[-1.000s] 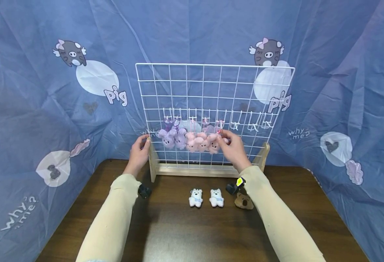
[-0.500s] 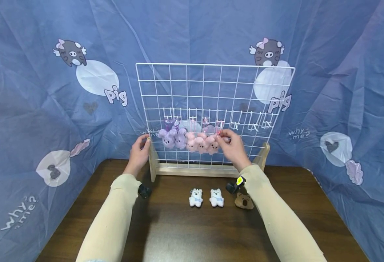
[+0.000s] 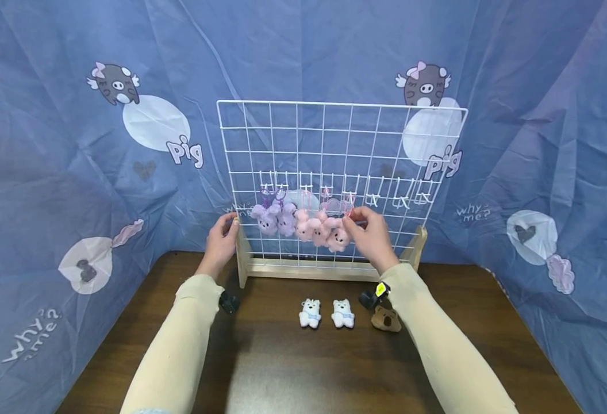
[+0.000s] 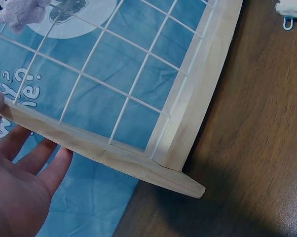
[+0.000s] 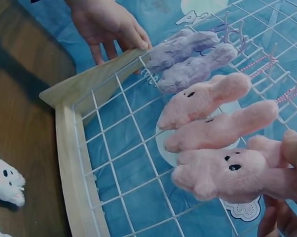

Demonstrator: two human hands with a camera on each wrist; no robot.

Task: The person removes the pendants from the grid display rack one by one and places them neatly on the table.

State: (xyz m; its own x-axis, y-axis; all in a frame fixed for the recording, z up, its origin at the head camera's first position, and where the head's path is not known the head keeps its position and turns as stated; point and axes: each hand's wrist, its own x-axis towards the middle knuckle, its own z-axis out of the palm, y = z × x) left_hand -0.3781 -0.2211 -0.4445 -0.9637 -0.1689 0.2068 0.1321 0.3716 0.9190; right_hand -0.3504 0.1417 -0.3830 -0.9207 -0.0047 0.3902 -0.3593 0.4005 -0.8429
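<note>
Pink plush keychain (image 3: 338, 240) is sitting at the right end of a row in front of the white wire grid (image 3: 342, 105), with the right hand (image 3: 375, 234) pinching it near its top. Two other pink plushes (image 3: 320, 233) are hanging just beside it, and two lilac plushes (image 3: 285, 223) are hanging farther left. The left hand (image 3: 219, 244) is gripping the wooden upright (image 3: 242, 264) at the grid's left edge. Two white bear plushes (image 3: 310, 314) and a brown plush (image 3: 385, 319) are lying on the desk (image 3: 303, 368).

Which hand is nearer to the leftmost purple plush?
Left: the left hand grips the wooden upright just left of the leftmost purple plush; the right hand is farther off, pinching the rightmost pink plush.
</note>
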